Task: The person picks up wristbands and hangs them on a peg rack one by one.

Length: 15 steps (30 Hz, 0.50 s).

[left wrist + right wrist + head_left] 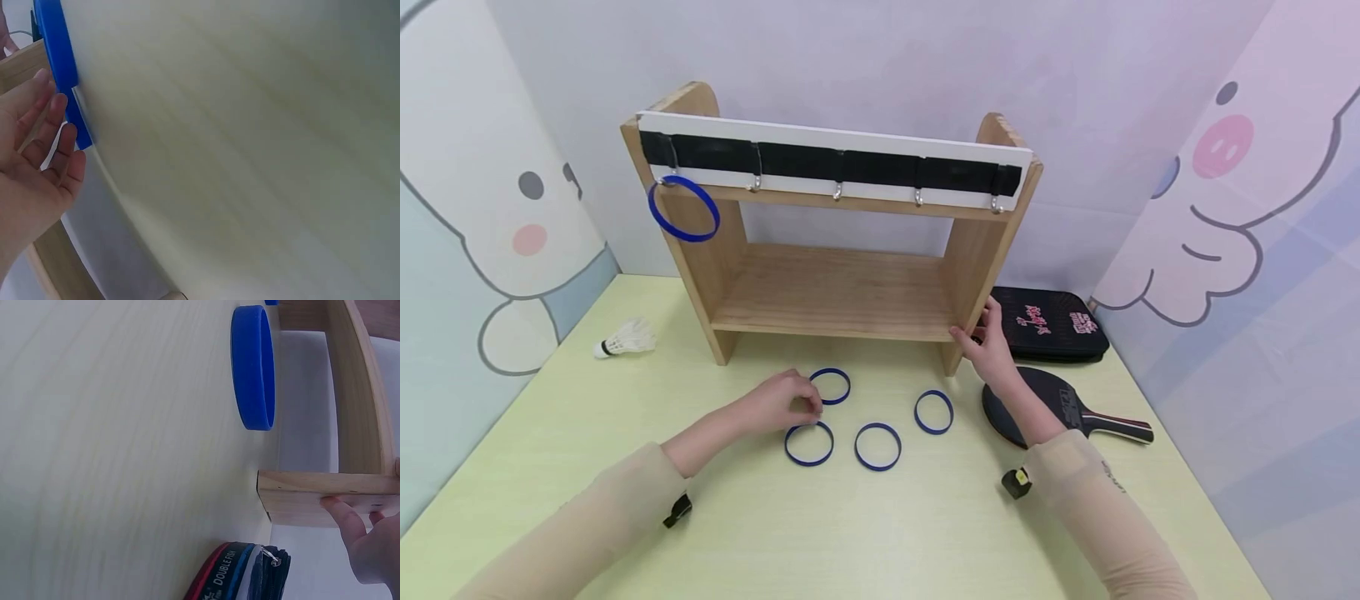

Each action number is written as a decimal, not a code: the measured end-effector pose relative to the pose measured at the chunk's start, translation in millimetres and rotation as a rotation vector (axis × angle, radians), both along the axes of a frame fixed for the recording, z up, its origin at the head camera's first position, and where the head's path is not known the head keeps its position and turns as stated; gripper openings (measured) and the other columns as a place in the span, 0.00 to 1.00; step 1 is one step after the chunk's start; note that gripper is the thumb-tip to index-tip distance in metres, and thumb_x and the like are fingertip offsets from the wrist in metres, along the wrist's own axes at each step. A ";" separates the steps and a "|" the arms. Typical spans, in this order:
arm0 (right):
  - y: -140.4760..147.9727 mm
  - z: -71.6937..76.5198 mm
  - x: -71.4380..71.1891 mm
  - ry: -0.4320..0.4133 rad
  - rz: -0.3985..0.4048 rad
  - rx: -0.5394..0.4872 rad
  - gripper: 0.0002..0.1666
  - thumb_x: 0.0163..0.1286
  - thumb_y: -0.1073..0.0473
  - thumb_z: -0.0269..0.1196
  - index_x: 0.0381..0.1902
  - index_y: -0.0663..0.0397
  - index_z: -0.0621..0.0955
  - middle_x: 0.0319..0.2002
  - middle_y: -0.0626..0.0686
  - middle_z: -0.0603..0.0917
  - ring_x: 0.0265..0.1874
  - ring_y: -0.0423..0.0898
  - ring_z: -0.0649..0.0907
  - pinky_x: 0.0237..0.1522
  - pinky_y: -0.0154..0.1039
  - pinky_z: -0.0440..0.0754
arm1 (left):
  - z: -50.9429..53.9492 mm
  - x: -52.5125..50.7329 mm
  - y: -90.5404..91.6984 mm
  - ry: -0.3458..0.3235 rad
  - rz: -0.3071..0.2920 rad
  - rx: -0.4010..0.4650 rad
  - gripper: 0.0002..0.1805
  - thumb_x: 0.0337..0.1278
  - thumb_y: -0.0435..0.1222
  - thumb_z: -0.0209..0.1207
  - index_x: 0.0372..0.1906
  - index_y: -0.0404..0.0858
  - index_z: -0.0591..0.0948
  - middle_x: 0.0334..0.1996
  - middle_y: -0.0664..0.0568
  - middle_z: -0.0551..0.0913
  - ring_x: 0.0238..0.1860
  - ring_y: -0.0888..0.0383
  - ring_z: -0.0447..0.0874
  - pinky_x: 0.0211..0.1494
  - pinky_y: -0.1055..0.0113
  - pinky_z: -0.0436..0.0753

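Observation:
My left hand (782,402) is over the table with bent fingers, its fingertips at the far edge of a blue ring (808,464). In the left wrist view the half-curled fingers of my left hand (40,150) are beside blue bands (60,47); whether they touch is unclear. Another ring (842,396) lies just beyond that hand, with two more (877,468) (934,432) to the right. My right hand (992,354) grips the lower right side of the wooden shelf (831,292); its fingers (347,522) press the side panel. A blue ring (685,236) hangs on the leftmost hook.
Several silver hooks (838,193) line the shelf's black-and-white top strip. A shuttlecock (627,337) lies left of the shelf. At the right are a black case (1048,325) and a table-tennis bat (1060,400), close to my right forearm. Printed walls stand around the table.

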State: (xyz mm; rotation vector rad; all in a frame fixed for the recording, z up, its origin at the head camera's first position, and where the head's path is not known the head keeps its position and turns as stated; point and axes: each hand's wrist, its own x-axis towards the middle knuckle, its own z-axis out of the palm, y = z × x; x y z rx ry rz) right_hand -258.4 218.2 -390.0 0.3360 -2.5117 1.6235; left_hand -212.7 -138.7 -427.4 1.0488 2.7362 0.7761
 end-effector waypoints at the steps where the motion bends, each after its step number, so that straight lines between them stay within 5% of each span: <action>1: -1.6 3.7 2.7 -0.005 0.000 0.003 0.44 0.69 0.58 0.59 0.71 0.39 0.45 0.66 0.65 0.58 0.57 0.65 0.70 0.47 0.62 0.78 | -0.8 -0.8 -0.2 -0.005 -0.007 -0.011 0.05 0.49 0.38 0.68 0.31 0.50 0.84 0.30 0.69 0.80 0.38 0.64 0.71 0.46 0.62 0.73; 15: -3.4 8.8 6.6 0.009 0.016 0.006 0.44 0.69 0.60 0.58 0.71 0.40 0.45 0.66 0.66 0.57 0.57 0.66 0.70 0.47 0.62 0.78 | 0.2 -1.9 2.8 -0.071 -0.025 -0.073 0.04 0.51 0.37 0.67 0.27 0.49 0.83 0.26 0.69 0.78 0.35 0.63 0.69 0.43 0.66 0.73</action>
